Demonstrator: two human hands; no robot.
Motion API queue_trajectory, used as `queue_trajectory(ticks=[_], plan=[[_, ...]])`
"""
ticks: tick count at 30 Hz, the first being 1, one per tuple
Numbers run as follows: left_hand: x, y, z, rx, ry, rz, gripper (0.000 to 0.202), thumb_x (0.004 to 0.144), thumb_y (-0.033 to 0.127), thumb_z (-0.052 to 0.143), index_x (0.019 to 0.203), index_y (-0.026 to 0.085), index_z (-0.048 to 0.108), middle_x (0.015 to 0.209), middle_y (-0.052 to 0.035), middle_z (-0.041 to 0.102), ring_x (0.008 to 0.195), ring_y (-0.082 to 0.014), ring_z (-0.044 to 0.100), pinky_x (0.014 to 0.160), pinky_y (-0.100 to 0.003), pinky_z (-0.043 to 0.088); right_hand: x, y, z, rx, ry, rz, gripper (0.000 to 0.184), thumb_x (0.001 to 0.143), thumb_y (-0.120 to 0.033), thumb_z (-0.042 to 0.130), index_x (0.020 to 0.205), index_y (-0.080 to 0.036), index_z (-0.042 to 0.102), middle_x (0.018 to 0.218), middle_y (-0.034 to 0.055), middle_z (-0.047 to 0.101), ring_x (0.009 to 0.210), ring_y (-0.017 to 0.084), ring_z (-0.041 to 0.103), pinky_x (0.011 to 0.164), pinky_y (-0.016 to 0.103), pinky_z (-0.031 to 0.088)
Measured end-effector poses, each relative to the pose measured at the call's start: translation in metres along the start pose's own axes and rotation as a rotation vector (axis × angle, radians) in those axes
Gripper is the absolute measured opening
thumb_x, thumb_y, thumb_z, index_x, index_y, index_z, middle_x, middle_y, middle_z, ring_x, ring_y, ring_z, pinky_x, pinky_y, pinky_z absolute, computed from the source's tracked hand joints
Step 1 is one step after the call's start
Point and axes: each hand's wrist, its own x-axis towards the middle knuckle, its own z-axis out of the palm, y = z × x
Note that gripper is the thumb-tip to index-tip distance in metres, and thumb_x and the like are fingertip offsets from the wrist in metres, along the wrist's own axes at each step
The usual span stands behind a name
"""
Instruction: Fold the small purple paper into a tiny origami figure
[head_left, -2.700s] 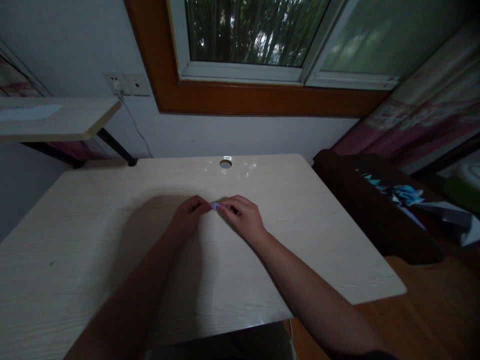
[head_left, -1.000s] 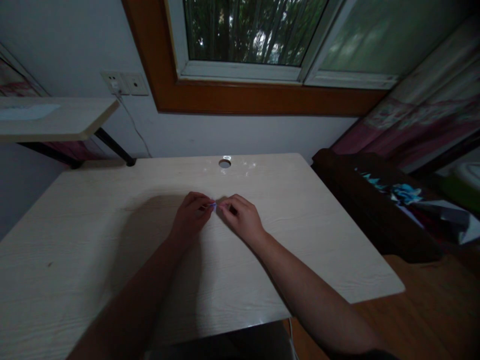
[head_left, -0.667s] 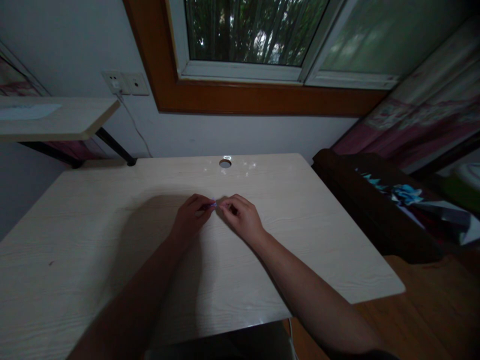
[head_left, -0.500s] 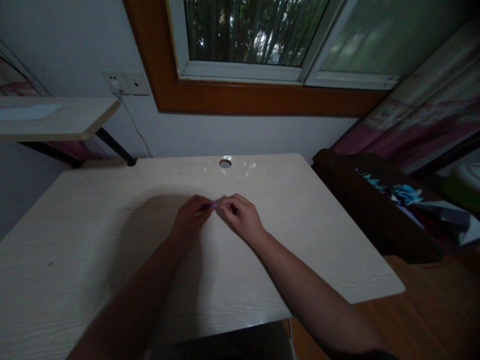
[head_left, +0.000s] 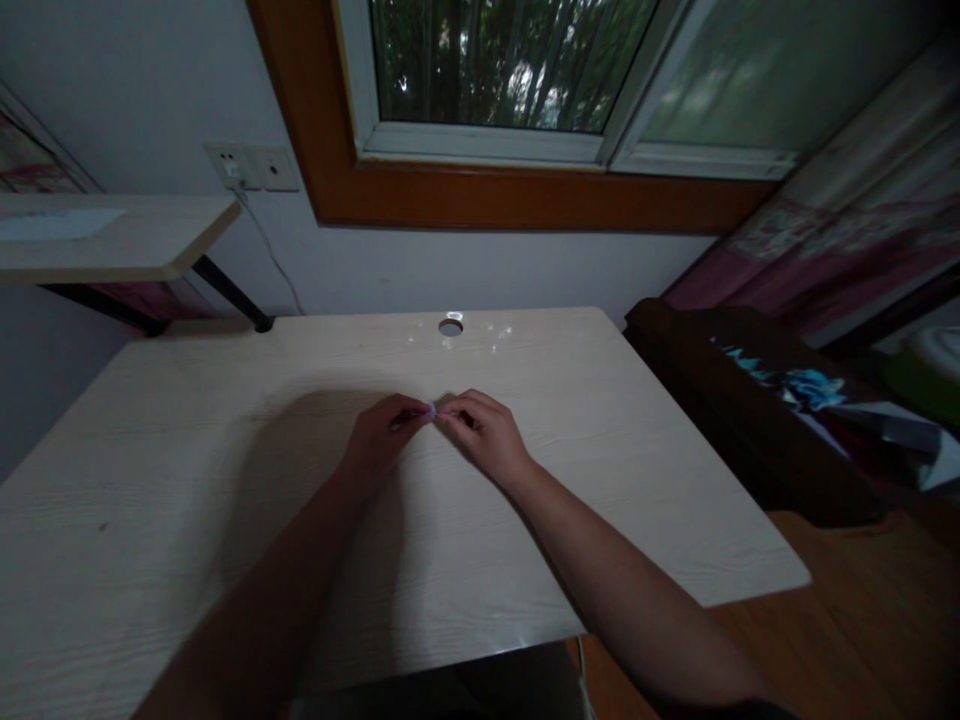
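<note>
Over the middle of the pale wood-grain desk (head_left: 480,560), my two hands meet fingertip to fingertip. My left hand (head_left: 384,428) pinches a tiny purplish-white piece (head_left: 431,410), too small to name; it shows between the fingertips of both hands. From the other side, my right hand (head_left: 484,425) has thumb and forefinger pinched at the same piece. Most of it is hidden by the fingers. Both forearms reach in from the near edge of the desk.
A round cable hole (head_left: 451,327) lies near the desk's back edge. At the left, a raised shelf (head_left: 112,250) stands on black legs. Wall sockets (head_left: 251,167) with a plugged-in cord are behind it. A dark wooden chest (head_left: 720,400) with blue and white items stands at the right.
My right fingertips have closed in on the small piece, and more of its pale part now shows between the hands. The arms have hardly moved.
</note>
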Motion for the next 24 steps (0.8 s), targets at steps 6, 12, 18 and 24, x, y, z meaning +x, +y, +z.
queue_trajectory(ticks=[6, 12, 18, 24], plan=[[0.0, -0.002, 0.001, -0.047, 0.005, -0.044, 0.019, 0.082, 0.04, 0.07, 0.087, 0.022, 0.07, 0.085, -0.0016, 0.074, 0.077, -0.016, 0.069, 0.075, -0.028, 0.057, 0.0, -0.002, 0.0, 0.021, 0.014, -0.008, 0.008, 0.092, -0.026, 0.064, 0.092, -0.022, 0.071, 0.084, 0.0032, 0.068, 0.069, 0.013, 0.059, 0.066, 0.025, 0.047], [0.001, -0.006, 0.001, -0.091, -0.004, -0.009, 0.017, 0.082, 0.038, 0.071, 0.087, 0.022, 0.069, 0.085, -0.0012, 0.073, 0.077, -0.016, 0.069, 0.074, -0.028, 0.058, 0.0, -0.002, 0.0, 0.024, 0.032, 0.012, 0.01, 0.092, -0.029, 0.065, 0.097, -0.023, 0.072, 0.086, 0.0042, 0.068, 0.069, 0.014, 0.059, 0.066, 0.026, 0.048], [0.001, -0.004, 0.0, -0.112, -0.025, 0.009, 0.016, 0.084, 0.037, 0.07, 0.091, 0.023, 0.069, 0.089, -0.0014, 0.072, 0.08, -0.0154, 0.068, 0.076, -0.028, 0.058, -0.001, -0.001, 0.0, 0.019, 0.008, -0.014, 0.009, 0.092, -0.025, 0.063, 0.093, -0.022, 0.072, 0.084, 0.0037, 0.069, 0.068, 0.013, 0.059, 0.064, 0.025, 0.047], [-0.001, 0.005, -0.002, -0.212, -0.017, 0.009, 0.021, 0.089, 0.034, 0.064, 0.105, 0.022, 0.067, 0.104, -0.0053, 0.066, 0.091, -0.0156, 0.067, 0.081, -0.029, 0.057, -0.001, 0.001, 0.001, -0.021, 0.047, 0.004, 0.008, 0.089, -0.022, 0.064, 0.09, -0.022, 0.071, 0.081, 0.0029, 0.066, 0.067, 0.013, 0.057, 0.064, 0.025, 0.046]])
